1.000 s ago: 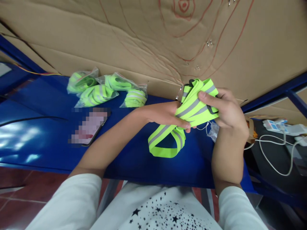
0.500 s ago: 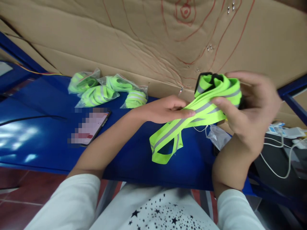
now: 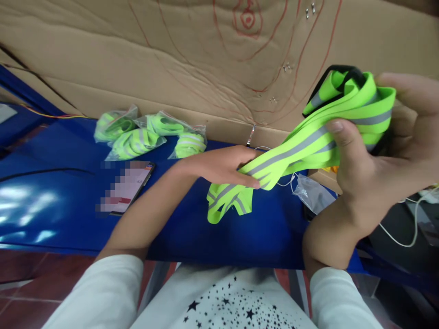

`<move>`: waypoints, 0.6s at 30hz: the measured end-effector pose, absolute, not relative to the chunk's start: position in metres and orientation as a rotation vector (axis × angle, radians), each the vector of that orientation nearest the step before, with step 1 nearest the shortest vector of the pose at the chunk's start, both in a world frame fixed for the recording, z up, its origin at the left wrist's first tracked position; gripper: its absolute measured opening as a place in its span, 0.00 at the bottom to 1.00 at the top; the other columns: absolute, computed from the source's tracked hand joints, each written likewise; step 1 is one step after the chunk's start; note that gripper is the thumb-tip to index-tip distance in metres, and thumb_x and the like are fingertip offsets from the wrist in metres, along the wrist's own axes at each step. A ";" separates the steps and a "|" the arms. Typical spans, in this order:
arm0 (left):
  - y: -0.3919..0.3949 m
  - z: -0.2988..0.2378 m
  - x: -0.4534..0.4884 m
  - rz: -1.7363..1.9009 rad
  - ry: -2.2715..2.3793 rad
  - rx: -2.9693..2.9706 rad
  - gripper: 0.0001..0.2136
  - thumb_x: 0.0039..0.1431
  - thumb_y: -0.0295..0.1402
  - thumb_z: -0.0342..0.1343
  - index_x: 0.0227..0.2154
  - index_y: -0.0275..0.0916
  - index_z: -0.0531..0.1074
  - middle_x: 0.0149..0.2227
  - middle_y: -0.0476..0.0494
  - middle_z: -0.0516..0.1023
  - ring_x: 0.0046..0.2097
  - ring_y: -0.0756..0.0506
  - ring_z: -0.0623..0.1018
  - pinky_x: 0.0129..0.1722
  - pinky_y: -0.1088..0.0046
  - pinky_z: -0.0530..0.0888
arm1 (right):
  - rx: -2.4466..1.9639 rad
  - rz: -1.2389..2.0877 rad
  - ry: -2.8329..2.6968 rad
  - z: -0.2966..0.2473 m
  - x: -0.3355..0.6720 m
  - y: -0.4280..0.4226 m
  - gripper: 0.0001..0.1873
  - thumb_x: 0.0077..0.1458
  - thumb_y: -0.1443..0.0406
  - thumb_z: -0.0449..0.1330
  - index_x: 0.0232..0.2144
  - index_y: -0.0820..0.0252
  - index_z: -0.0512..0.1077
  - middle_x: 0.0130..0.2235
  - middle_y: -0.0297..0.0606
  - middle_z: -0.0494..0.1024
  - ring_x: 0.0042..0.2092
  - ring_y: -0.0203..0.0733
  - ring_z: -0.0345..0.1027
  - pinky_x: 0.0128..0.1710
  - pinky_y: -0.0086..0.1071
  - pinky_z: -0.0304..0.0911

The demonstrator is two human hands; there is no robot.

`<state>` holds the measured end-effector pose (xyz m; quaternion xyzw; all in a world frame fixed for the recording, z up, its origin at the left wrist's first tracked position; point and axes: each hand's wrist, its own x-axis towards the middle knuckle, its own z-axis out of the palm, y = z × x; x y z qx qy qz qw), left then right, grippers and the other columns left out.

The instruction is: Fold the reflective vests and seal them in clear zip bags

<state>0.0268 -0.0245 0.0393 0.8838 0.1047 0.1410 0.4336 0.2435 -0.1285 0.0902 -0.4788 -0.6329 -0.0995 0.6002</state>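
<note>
A folded neon-yellow reflective strap (image 3: 302,145) with grey stripes and black trim stretches between my two hands above the blue table. My right hand (image 3: 366,155) grips its upper folded bundle, thumb across the front and fingers behind. Around the lower length, my left hand (image 3: 229,167) is closed, thumb in front. Loose loops of the strap hang below the left hand. Several similar straps in clear plastic bags (image 3: 137,142) lie at the back of the table, left of my left hand.
A phone (image 3: 132,189) lies on the blue table (image 3: 55,210) by my left forearm. A clear plastic bag (image 3: 313,194), white cables (image 3: 408,244) and a cardboard box edge (image 3: 324,180) are at the right. Brown cardboard (image 3: 164,59) with red lines stands behind the table.
My right hand has moved right, up and closer with the bundle, drawing the strap longer. My left hand has shifted slightly left and down, and the hanging loop has become shorter.
</note>
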 end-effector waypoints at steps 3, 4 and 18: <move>-0.006 0.044 0.010 0.144 0.208 2.271 0.13 0.67 0.42 0.60 0.39 0.38 0.82 0.39 0.47 0.86 0.41 0.44 0.84 0.39 0.75 0.74 | -1.033 -0.209 -1.540 0.094 0.255 -0.122 0.20 0.55 0.58 0.74 0.50 0.51 0.81 0.48 0.36 0.82 0.50 0.48 0.77 0.48 0.44 0.74; -0.003 0.046 0.006 0.190 0.275 2.321 0.13 0.67 0.43 0.60 0.41 0.39 0.82 0.42 0.46 0.86 0.44 0.43 0.84 0.42 0.74 0.74 | -1.065 -0.115 -1.584 0.095 0.257 -0.121 0.20 0.55 0.58 0.74 0.51 0.51 0.81 0.48 0.36 0.83 0.48 0.48 0.78 0.47 0.43 0.75; -0.036 0.022 0.049 0.591 0.220 1.799 0.27 0.52 0.37 0.74 0.55 0.38 0.75 0.53 0.40 0.83 0.57 0.36 0.81 0.56 0.58 0.80 | -0.981 0.606 -1.697 0.085 0.247 -0.105 0.19 0.55 0.63 0.75 0.49 0.51 0.80 0.45 0.29 0.85 0.42 0.38 0.81 0.39 0.30 0.78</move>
